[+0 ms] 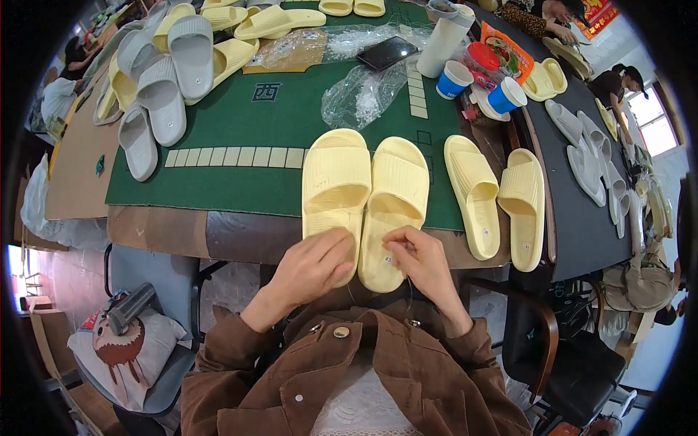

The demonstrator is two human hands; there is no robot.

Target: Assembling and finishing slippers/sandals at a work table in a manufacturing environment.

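A pair of pale yellow slide slippers lies side by side at the table's front, heels reaching past the edge towards me. Over the heel of the left slipper (pixel 336 174), my left hand (pixel 314 263) is closed, its fingers curled together and hiding part of the insole. My right hand (pixel 420 260) makes a pinch above the heel of the right slipper (pixel 398 182), beside a small round white sticker (pixel 388 259). Whatever either hand's fingertips hold is hidden or too small to name. Another yellow pair, a slipper (pixel 476 196) and its mate (pixel 522 207), rests to the right.
Grey slippers (pixel 190 58) and yellow ones pile up at the left on the green mat (pixel 240 192). Clear plastic wrap (pixel 363 94), a phone (pixel 387 52), a white roll (pixel 445 43) and blue paper cups (pixel 454 78) stand or lie behind. Chairs (pixel 560 349) flank me; other people work farther off.
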